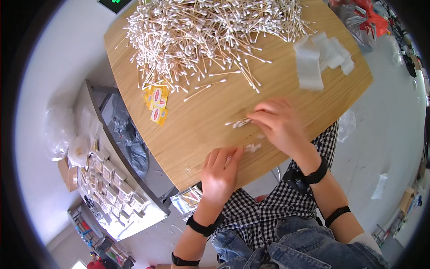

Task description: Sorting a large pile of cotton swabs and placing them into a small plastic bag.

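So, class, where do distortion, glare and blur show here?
Head view: the dark edge of the side table bows; head view: glare whitens that table's lower end; head view: white tips beside the left hand look smeared, while the piled cotton swabs look crisper.

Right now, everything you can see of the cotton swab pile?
The cotton swab pile is a loose, tangled heap of thin tan, wood-looking sticks with white tips. It lies on the wooden table, cut off by the top picture edge, its near-left edge meeting yellow cards. Neither the left hand nor the right hand touches it.
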Motion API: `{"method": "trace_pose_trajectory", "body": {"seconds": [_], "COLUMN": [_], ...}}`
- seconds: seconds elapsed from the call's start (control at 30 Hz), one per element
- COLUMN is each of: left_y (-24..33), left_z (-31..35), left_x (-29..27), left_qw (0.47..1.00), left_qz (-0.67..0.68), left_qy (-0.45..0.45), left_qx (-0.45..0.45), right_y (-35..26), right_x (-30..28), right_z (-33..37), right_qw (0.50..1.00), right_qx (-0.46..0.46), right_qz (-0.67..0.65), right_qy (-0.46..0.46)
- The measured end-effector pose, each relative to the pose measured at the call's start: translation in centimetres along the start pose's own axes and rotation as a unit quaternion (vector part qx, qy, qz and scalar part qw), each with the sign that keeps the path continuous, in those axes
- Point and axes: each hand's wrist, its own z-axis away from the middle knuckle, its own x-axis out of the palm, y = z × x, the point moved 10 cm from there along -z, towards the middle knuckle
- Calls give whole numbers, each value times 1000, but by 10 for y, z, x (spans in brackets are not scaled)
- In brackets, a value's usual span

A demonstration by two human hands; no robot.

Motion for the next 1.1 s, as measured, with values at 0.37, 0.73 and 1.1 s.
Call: {"method": "trace_pose_trajectory", "body": {"seconds": [0.37, 0.73, 1.1], "left_y": [2, -19, 12], "left_z": [-10, -53, -11], "left_x": [5, 30, 46], "left_qw": [989, 972, 969], "left_qz": [-31, -183, -167], "left_qy": [54, 31, -44], "left_qx": [-130, -142, -178], "right_y": [7, 22, 24], "right_x": [-1, -10, -17], "right_z": [26, 43, 46], "right_qw": [971, 961, 954], "right_qx": [110, 123, 100], "right_qz": [-207, -198, -198], "right_qy": [39, 151, 200]}}
